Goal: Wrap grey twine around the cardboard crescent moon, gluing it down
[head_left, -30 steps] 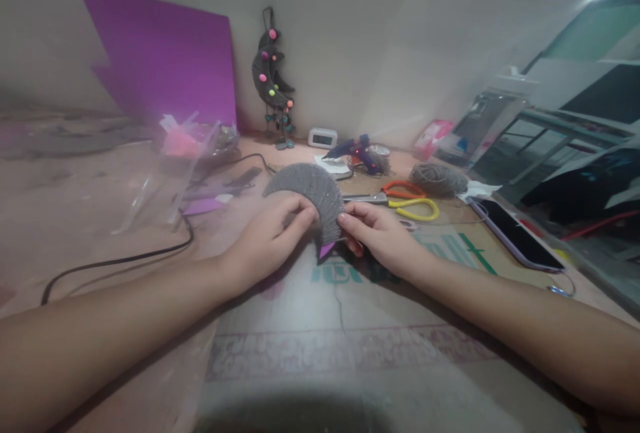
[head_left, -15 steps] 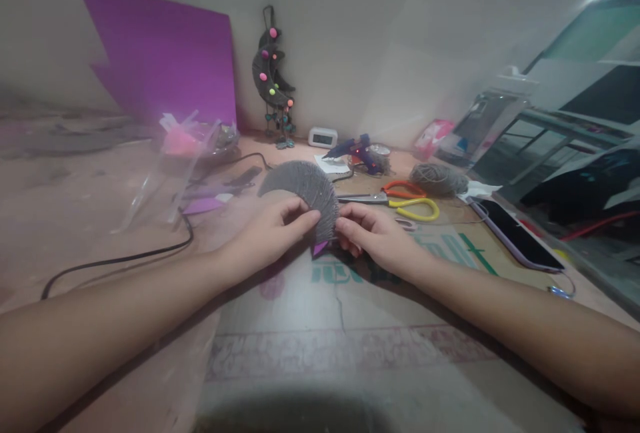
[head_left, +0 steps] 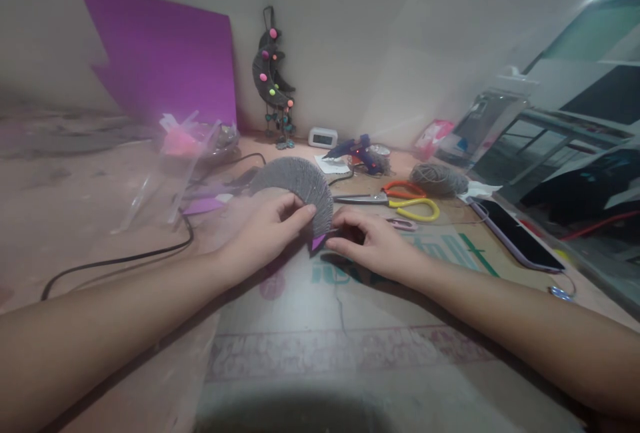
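One grey-wrapped crescent [head_left: 305,176] lay at twelve o'clock from the person, its long axis running roughly from ten o'clock to four, its bulge facing one. Its bare purple tip [head_left: 318,242] pointed towards the right hand [head_left: 373,241], sitting at that hand's nine o'clock, so the right was the nearer to it. The left hand [head_left: 275,227] pinched the crescent at its inner curve. The right hand's thumb and forefinger stood apart just beside the tip; whether its other fingers gripped anything could not be told.

By count: two hands, one white clock [head_left: 323,137] at twelve, one glue gun [head_left: 360,152], one pair of scissors [head_left: 415,209] and one ball of yarn [head_left: 437,180] towards one, one phone [head_left: 517,233] between one and two, one hanging ornament [head_left: 265,79] near twelve.
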Available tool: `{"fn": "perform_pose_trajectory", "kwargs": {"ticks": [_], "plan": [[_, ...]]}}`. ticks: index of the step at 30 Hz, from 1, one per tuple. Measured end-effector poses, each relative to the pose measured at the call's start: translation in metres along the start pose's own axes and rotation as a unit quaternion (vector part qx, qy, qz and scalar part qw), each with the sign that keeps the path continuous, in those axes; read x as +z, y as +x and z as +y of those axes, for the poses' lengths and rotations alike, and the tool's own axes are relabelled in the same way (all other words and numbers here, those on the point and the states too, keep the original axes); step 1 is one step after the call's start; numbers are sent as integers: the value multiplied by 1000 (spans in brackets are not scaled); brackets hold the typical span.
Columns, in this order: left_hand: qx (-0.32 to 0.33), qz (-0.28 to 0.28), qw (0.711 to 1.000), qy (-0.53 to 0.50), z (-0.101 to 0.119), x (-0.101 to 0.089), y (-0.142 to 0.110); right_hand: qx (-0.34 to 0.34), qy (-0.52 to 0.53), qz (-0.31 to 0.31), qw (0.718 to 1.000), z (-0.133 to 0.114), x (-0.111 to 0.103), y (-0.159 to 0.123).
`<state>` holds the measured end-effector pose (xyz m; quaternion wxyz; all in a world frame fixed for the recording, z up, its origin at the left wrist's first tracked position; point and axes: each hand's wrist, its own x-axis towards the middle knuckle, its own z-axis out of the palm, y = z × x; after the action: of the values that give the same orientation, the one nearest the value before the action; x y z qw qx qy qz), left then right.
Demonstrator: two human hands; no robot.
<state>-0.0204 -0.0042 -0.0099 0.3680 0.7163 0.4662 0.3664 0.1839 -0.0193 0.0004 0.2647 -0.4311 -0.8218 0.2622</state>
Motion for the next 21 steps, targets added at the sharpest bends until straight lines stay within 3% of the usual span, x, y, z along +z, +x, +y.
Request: {"fn": "perform_pose_trajectory", "kwargs": {"ticks": [21], "plan": [[16, 7, 998, 62, 8, 1, -2, 22, 36, -11, 999, 1, 2, -2]]}}
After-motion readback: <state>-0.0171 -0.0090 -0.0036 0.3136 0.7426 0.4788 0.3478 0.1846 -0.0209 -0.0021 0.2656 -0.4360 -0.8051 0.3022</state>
